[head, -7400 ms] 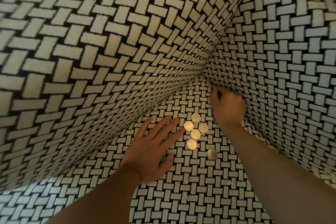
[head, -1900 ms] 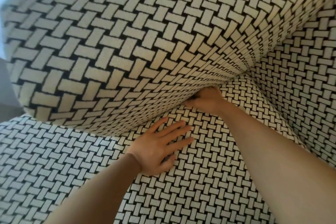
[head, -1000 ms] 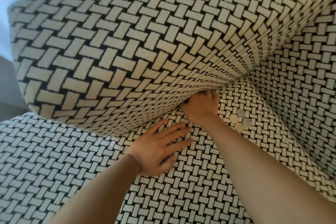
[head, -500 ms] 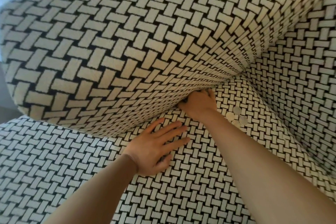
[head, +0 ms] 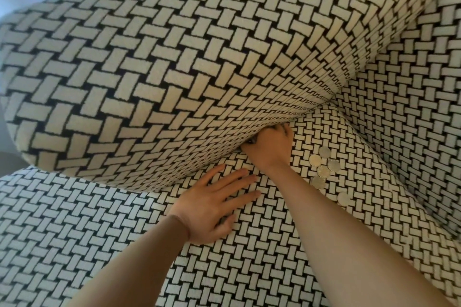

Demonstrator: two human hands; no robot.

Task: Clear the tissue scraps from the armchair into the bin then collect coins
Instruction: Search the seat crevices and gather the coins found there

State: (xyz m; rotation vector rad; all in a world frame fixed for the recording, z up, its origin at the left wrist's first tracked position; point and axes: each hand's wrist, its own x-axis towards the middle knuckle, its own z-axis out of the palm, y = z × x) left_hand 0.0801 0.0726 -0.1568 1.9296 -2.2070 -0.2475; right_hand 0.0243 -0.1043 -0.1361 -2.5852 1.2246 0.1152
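left hand (head: pixel 214 203) lay flat, fingers splayed, left of the coins (head: pixel 324 169); right hand (head: pixel 270 147) sat beside them, fingertips hidden in the armchair (head: pixel 154 77) crease, so its grip couldn't be told.

Soft, fairly dim daylight seems to fall from the upper left, leaving deep shadow in a crease of the armchair (head: pixel 154 65). The wide lens bows the weave near the edges, and the coins (head: pixel 323 171) gleam palely, slightly soft.

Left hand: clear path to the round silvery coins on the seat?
Probably not directly. The right forearm lies between the flat left hand and the round silvery coins on the black-and-white woven seat; it would have to cross over that arm.
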